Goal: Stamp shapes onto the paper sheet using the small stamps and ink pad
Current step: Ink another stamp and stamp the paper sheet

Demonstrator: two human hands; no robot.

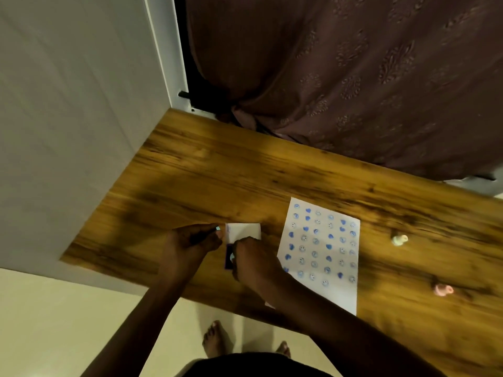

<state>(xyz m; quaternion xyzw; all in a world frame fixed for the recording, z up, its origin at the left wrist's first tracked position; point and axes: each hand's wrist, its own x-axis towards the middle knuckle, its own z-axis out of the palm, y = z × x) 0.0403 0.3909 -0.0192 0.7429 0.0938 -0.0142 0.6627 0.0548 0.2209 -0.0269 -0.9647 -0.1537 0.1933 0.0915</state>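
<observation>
Two hands at the ink pad (229, 257), left of the paper sheet (321, 257) on the table (206, 170). Right hand (254, 261) fingers closed, seemingly pressing a small stamp into ink; left hand (190, 240) fingers pinched beside the lid (242, 231), contents unclear. Probably inking; next, carrying across to bare paper at the near end.

The table (206, 172) is wood-grained with a smooth, faint sheen. At 3 o'clock lies the matt white paper sheet (340, 293), inked blue. At 12 o'clock hangs a brown cloth curtain (353, 77) with a woven pattern. The floor (54, 317) looks smooth and pale.
</observation>
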